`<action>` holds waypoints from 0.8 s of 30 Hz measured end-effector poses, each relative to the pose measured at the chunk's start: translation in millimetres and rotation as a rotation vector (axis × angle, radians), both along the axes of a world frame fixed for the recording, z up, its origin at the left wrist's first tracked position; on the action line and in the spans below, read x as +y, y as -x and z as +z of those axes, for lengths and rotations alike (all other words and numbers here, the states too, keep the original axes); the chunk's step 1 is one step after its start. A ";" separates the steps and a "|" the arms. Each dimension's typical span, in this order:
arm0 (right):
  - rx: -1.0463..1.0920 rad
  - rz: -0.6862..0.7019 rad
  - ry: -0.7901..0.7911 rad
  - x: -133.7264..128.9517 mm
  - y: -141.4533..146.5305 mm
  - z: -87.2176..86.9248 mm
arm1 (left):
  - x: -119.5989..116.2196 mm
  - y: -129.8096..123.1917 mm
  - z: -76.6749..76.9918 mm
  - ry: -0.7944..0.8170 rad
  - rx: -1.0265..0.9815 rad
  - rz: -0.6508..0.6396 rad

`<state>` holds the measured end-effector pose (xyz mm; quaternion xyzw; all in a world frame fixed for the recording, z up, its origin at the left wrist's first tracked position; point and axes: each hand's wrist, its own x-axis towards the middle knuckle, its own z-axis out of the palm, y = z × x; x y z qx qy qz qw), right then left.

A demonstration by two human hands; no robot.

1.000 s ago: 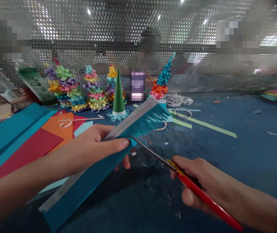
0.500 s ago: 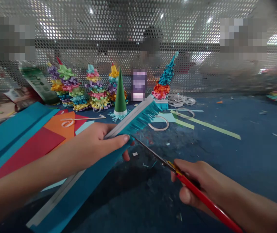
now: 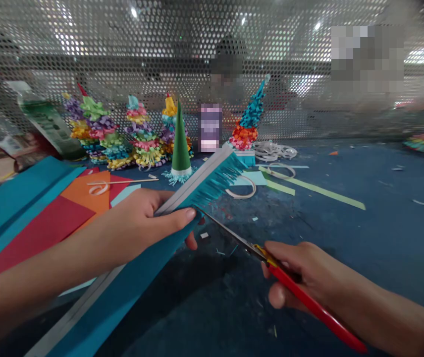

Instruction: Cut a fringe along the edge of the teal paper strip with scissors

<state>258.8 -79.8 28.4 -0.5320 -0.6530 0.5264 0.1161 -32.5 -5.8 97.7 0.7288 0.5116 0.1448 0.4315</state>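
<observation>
My left hand (image 3: 152, 220) grips a long blue paper strip (image 3: 123, 292) with a pale band along one edge, thumb on top and fingertips showing underneath. The strip slants from the lower left up to the middle; beyond my thumb its lower edge is cut into a fine fringe. My right hand (image 3: 301, 272) is closed round red-handled scissors (image 3: 241, 243). Their blade tips meet the strip's edge close to my left thumb, where the fringe ends. Just behind the strip stands a green paper cone (image 3: 181, 144) with pale blue fringe at its base.
Several colourful fringed paper cones (image 3: 139, 134) and a green bottle (image 3: 48, 121) line the perforated metal screen (image 3: 152, 44). Red paper (image 3: 56, 213), orange paper (image 3: 91, 191) and blue sheets (image 3: 22, 193) lie left. A white tape coil (image 3: 275, 150), green strips (image 3: 323, 192) and scraps lie right.
The view has shifted slightly, so more of the bottle shows at the left. Both hands keep their holds, with the scissor tips still at the strip's edge.
</observation>
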 end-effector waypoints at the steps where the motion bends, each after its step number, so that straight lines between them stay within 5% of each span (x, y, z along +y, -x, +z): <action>1: -0.010 -0.009 0.016 0.3 -0.3 -0.8 | 0.5 0.5 -0.5 0.020 -0.004 0.006; 7: -0.040 -0.042 0.064 0.5 1.6 0.5 | 1.9 2.8 2.0 0.120 -0.102 0.029; 15: -0.051 -0.065 0.102 -0.8 16.2 29.0 | 2.2 0.8 2.5 0.232 -0.218 -0.074; 24: -0.040 -0.055 0.067 0.9 11.4 9.7 | -0.8 1.6 1.0 0.340 -0.219 -0.020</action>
